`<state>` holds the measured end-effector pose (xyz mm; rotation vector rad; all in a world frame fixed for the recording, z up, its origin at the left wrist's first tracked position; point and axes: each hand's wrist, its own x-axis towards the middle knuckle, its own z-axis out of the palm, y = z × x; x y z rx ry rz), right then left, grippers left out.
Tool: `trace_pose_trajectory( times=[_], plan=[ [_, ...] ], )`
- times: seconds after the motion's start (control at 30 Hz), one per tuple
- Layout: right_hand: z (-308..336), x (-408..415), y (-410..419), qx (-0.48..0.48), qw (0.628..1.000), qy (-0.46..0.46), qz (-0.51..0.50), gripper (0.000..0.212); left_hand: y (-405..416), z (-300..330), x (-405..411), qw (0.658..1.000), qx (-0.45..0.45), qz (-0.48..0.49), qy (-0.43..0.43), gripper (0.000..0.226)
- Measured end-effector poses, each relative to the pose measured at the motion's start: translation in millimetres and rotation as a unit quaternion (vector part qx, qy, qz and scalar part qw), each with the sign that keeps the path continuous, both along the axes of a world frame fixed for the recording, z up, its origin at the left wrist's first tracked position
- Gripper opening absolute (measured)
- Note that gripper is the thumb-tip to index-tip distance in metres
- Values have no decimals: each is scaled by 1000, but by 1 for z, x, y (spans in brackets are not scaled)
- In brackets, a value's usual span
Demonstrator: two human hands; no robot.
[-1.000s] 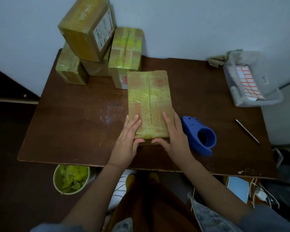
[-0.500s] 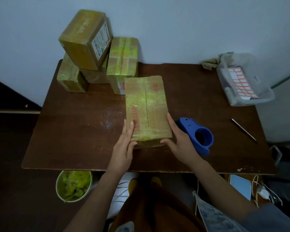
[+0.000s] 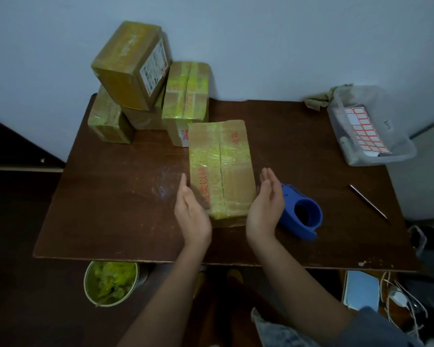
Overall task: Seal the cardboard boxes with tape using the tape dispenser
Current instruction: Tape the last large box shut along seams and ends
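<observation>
Cardboard box, wrapped in yellowish clear tape with red print, lies flat near the middle of the brown table, long axis running away from the person. Left hand stands on edge at the box's left side, fingers straight, nothing held; contact with the box cannot be confirmed. Right hand mirrors it at the right side, palm inward, fingers straight, a small gap to the box visible. Blue tape dispenser sits just right of the right hand. Pen lies further right. Stack of taped boxes stands at the back left against the wall. Clear plastic tub with red-bordered labels at back right.
</observation>
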<state>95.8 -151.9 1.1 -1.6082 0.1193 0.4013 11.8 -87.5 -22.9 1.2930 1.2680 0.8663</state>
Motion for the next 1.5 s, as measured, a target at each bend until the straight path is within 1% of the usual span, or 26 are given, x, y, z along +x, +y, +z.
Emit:
trace_pose_trajectory(
  times=[0.13, 0.2, 0.3, 0.4, 0.5, 0.6, 0.63, 0.67, 0.73, 0.8, 0.83, 0.87, 0.93, 0.97, 1.0, 1.03, 1.07, 1.1, 1.13, 1.17, 1.27, 1.3, 1.37, 1.43, 1.47, 1.5],
  plan=[
    [-18, -9, 12, -36, 997, -38, -48, 34, -5, -15, 11, 996, 23, 70, -47, 49],
    [-26, -10, 11, -23, 996, -66, -57, 35, -6, -18, 10, 993, 39, 71, -83, 48],
    [-37, -12, 8, 4, 992, -121, -45, 40, -8, -26, 11, 990, 75, 58, -106, 50],
    [-45, -13, 7, -24, 976, -217, -5, 39, -11, -37, 10, 990, 103, 51, -77, 54],
    [-50, -11, 2, -56, 956, -284, 45, 44, -12, -48, 8, 992, 103, 57, -41, 60],
    [-60, -7, -6, -78, 939, -322, 98, 50, -12, -48, 1, 995, 95, 19, -4, 77],
    [-61, -6, -8, -83, 937, -320, 116, 51, -11, -48, -1, 996, 92, -7, 6, 83],
    [-61, -3, -11, -87, 936, -311, 138, 53, -9, -49, -4, 995, 94, -36, 15, 83],
    [-60, 2, -20, -86, 940, -266, 195, 58, -8, -49, -12, 991, 98, -92, 28, 74],
    [-54, 7, -31, -75, 942, -205, 256, 63, -6, -42, -23, 987, 82, -137, 16, 67],
    [-50, 9, -34, -70, 942, -177, 276, 64, -6, -36, -27, 988, 71, -137, 5, 65],
    [-44, 11, -36, -66, 946, -148, 282, 63, -5, -30, -30, 991, 62, -118, -3, 63],
    [-26, 10, -31, -85, 957, -92, 262, 62, -4, -18, -26, 997, 43, -62, 7, 52],
    [-18, 8, -25, -113, 958, -65, 255, 68, -4, -11, -19, 998, 27, -44, 27, 48],
    [-14, 5, -18, -152, 953, -53, 257, 79, -5, -6, -12, 998, 6, -37, 51, 47],
    [-13, 1, -11, -196, 942, -68, 265, 90, -6, -2, -5, 997, -11, -33, 68, 46],
    [-15, -3, -6, -231, 928, -103, 271, 97, -8, 2, 1, 997, -19, -27, 73, 45],
    [-17, -5, -4, -254, 917, -140, 273, 100, -9, 4, 4, 997, -19, -24, 69, 44],
    [-22, -4, -4, -262, 912, -162, 271, 99, -9, 5, 5, 997, -18, -29, 66, 42],
    [-25, -2, -4, -258, 912, -170, 269, 93, -8, 5, 5, 997, -17, -40, 68, 41],
    [-26, 1, -7, -235, 916, -195, 260, 62, -4, 2, 0, 994, 1, -71, 87, 40],
    [-26, 1, -8, -231, 915, -206, 259, 56, -3, 1, -2, 993, 9, -77, 92, 38],
    [-25, 1, -8, -230, 915, -212, 256, 49, -2, 1, -4, 991, 24, -90, 94, 33],
    [-28, 2, -9, -229, 918, -184, 268, 51, 0, 1, -8, 991, 19, -108, 78, 35],
    [-28, 3, -10, -218, 920, -158, 284, 59, 1, 1, -11, 991, 8, -119, 61, 38],
    [-25, 4, -10, -206, 921, -136, 302, 74, 3, 0, -14, 991, -10, -129, 43, 40]
  ],
)
